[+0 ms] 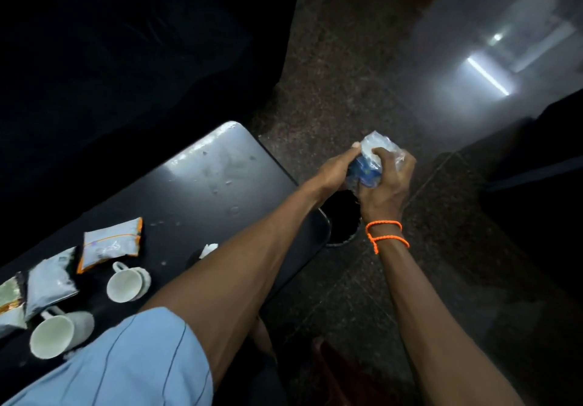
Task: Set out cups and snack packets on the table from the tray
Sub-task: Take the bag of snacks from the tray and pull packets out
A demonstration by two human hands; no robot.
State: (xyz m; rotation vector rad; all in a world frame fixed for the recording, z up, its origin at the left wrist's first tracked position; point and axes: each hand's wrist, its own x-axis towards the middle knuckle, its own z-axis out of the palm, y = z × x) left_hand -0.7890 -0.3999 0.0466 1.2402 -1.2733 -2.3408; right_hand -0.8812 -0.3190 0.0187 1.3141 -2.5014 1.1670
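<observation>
Both hands meet out past the right end of the dark table point(202, 191), above the speckled floor point(347, 96); between them is a crumpled clear plastic wrapper point(375, 150) with a blue patch showing through it (what the blue part is cannot be told). The left hand point(339, 169) has its fingers curled round the wrapper's left side, the thumb lying along the top; the right hand point(388, 184) grips it from the right with bent fingers, and two loops of orange cord point(386, 233) circle that wrist. Just below the hands, at the table's corner, stands a round dark bin point(342, 219), its mouth open upward.

On the table, at its near left part, lie the task's things; a white cup point(126, 282) rests on its side with its mouth toward the camera and its handle up; a second white cup point(58, 333) lies the same way nearer the edge. Beside them are the snack packets; a silver packet with orange edges point(110, 243) lies above the first cup; another silver packet point(52, 279) sits just left of it, touching or overlapping a greenish packet point(9, 295) at the frame's border. A small white object point(208, 249) peeks out beside the left forearm; a light blue sleeve point(135, 361) fills the lower left.
</observation>
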